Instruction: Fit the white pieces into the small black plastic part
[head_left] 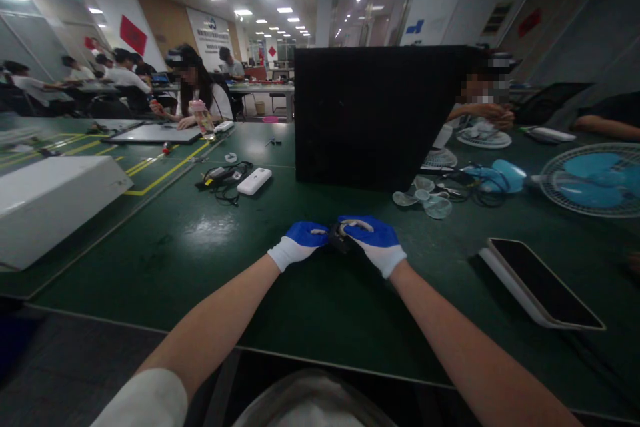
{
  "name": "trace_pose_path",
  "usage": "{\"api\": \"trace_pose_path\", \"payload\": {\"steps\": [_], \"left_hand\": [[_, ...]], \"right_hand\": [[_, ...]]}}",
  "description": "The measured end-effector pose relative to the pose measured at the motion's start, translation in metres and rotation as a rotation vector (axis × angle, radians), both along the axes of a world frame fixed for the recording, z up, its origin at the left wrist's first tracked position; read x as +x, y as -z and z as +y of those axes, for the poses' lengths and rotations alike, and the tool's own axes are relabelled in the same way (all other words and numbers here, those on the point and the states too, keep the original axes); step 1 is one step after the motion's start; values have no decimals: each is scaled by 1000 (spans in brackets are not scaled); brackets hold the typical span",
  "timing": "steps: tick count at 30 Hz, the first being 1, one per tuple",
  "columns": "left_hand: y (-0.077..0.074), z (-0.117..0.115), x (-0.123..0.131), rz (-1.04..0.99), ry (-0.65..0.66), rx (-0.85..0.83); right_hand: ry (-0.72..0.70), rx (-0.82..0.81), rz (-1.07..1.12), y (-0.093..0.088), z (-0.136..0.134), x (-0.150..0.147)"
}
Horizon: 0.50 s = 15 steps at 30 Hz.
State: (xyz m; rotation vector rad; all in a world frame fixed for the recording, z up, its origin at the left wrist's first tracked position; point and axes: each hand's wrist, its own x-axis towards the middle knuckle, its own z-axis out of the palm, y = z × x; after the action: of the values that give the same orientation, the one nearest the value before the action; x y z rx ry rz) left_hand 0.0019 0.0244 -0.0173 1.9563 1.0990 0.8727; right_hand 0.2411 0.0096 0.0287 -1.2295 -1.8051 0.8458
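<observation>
Both of my hands wear blue-and-white gloves and meet at the middle of the green table. My left hand and my right hand are closed around a small dark part held between them, just above the table top. I cannot make out what the part is. A tall black panel stands upright right behind my hands.
A tablet lies at the right. Blue fan parts, clear blades and cables sit at the far right. A white remote-like box and black cables lie left of the panel, a white case at far left. Other people work around.
</observation>
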Motion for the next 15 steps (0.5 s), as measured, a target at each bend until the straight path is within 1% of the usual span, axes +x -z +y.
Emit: {"api": "trace_pose_path", "payload": {"steps": [3,8,12,15], "left_hand": [[2,3,0,-1,-25,-1],[9,6,0,-16,-82,-29],[11,6,-1,2,-74,-17],[8,5,-1,29,-54,10]], "right_hand": [[5,-14,-26,3,1,0],[-19,-17,19,4,3,1],[-24,-2,38,1,2,3],[14,5,3,3,1,4]]}}
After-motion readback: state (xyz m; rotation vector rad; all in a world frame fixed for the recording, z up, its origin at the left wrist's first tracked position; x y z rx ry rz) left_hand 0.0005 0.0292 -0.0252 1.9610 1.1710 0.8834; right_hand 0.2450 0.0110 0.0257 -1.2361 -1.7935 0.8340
